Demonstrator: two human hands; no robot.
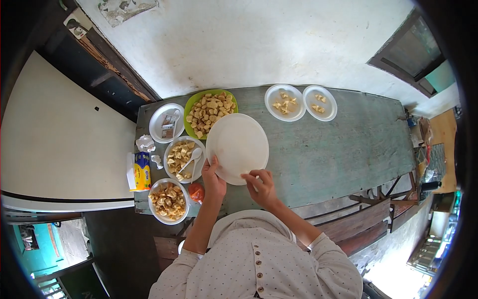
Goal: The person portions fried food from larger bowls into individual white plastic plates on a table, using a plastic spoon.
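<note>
A bare white plate (237, 144) is held over the near edge of the table, partly covering a green bowl behind it. My left hand (214, 182) grips its lower left rim, thumb on top. At the lower right rim, my right hand (261, 188) is closed in a pinch; the fingertips overlap the rim, and anything smaller between them is too small to see. Close by my left hand lie an orange-red bundle (196, 192) and a white plate of pale chunks (179, 146) with a white spoon (196, 153) on it.
Yellowish snack pieces fill the green bowl (193, 130). Another plate of pieces (169, 219), a plate with small packets (155, 130), crumpled tissue (145, 143) and a yellow-blue pack (142, 172) stand left. Two plates (285, 118) with small piles sit back right. A bench (363, 219) adjoins the table (343, 149).
</note>
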